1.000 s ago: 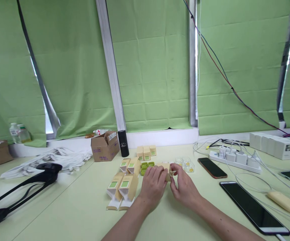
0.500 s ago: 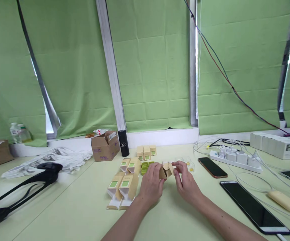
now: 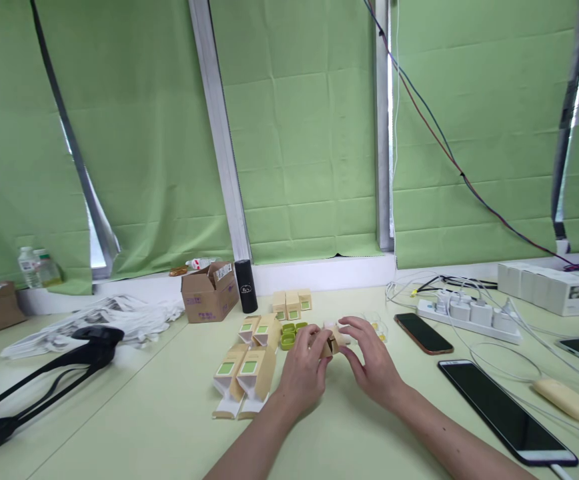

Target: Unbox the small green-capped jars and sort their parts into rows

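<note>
My left hand [image 3: 303,368] wraps round a small brown cardboard box [image 3: 330,345] whose flaps stand up at the end facing me. At its right side my right hand [image 3: 373,363] has the thumb and curved fingers on a flap. Left of my hands lie flattened-end cardboard boxes [image 3: 257,373] with green labels and white inner flaps. Just beyond my left hand sits a group of small green containers [image 3: 288,335], partly covered by it. Clear plastic pieces [image 3: 380,330] with yellow spots lie behind my right hand.
Farther back stand small labelled boxes [image 3: 292,303], a black cylinder [image 3: 246,287] and an open carton [image 3: 209,293]. To the right are a phone [image 3: 423,333], a larger phone [image 3: 507,410], and a power strip [image 3: 469,320] with cables. White bags [image 3: 94,320] and a black strap-like frame [image 3: 64,373] lie left.
The flaps of the small cardboard box have been pushed inward, with less of them showing. My right hand has shifted slightly left over the box, its fingers spreading a little from the thumb.
</note>
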Motion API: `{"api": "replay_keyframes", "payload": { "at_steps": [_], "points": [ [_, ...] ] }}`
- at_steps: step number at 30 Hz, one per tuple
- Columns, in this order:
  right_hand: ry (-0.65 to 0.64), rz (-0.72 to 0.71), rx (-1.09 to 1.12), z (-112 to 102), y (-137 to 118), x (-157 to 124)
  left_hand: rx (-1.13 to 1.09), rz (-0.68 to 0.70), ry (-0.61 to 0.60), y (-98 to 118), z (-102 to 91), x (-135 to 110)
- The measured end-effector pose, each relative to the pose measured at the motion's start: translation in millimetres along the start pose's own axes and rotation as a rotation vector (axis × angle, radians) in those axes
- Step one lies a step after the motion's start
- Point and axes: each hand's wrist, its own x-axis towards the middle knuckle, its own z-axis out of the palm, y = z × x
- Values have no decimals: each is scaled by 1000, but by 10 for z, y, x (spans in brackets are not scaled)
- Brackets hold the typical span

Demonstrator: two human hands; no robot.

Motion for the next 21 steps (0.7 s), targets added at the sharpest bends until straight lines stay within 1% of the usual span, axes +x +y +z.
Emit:
{"api": "replay_keyframes", "payload": {
  "at_steps": [6, 10, 12, 17, 21],
  "points": [
    [-19, -132, 27, -32, -61, 14, -23, 26, 57, 14, -11, 0],
    [-54, -190, 20, -18, -50, -2, -12, 25, 46, 19, -22, 10],
    [-56, -187, 18, -15, -36, -6, -15, 29, 35, 20, -25, 14],
    [13, -160, 18, -20, 35, -7, -29, 13, 22, 17, -19, 10],
    [53, -97, -43, -16, 109, -26, -21, 8, 29, 6, -11, 3]
  ]
}}
